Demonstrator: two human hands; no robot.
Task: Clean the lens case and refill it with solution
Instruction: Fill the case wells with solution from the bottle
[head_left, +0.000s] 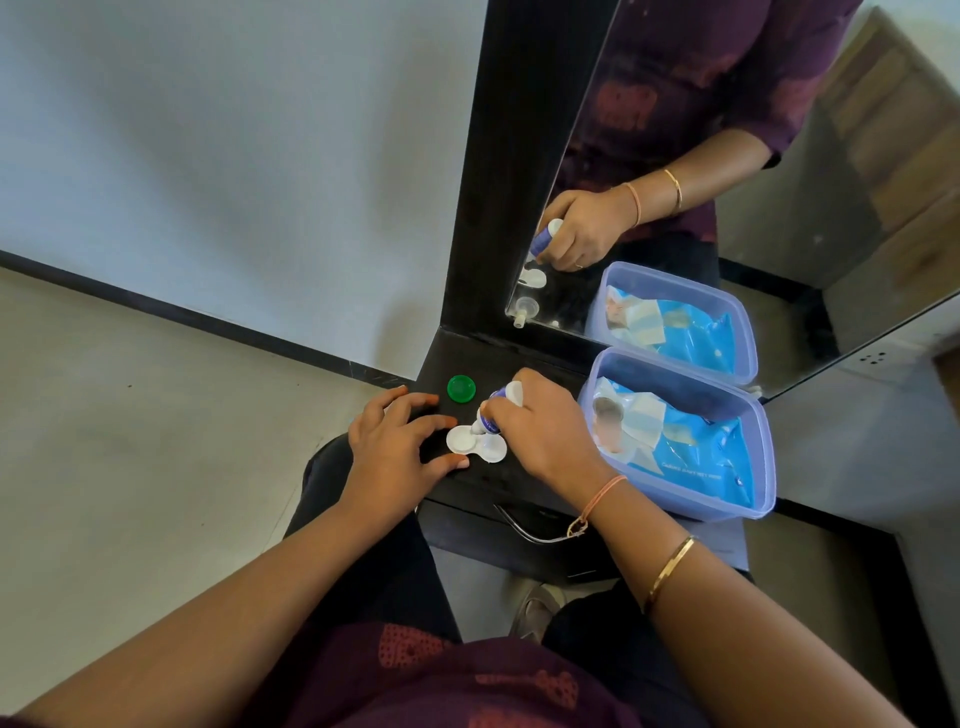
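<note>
Now we are gripping the bottle (497, 410) in our right hand (545, 431), tipping its nozzle onto the case (475, 441), left of the tub (763, 467); our left hand (395, 447) is spreading loose fingers (447, 465) against the case's left edge.

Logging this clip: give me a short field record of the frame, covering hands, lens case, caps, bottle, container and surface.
surface: dark dresser top in front of a mirror
lens case: white, both wells uncapped, lying flat on the top
left hand: fingers spread, resting on the top at the case's left edge
right hand: gripping the solution bottle, tilted with its nozzle down at the case
green cap: lying loose behind the case
other cap: not visible
container: clear plastic tub to the right, holding a blue packet
</note>
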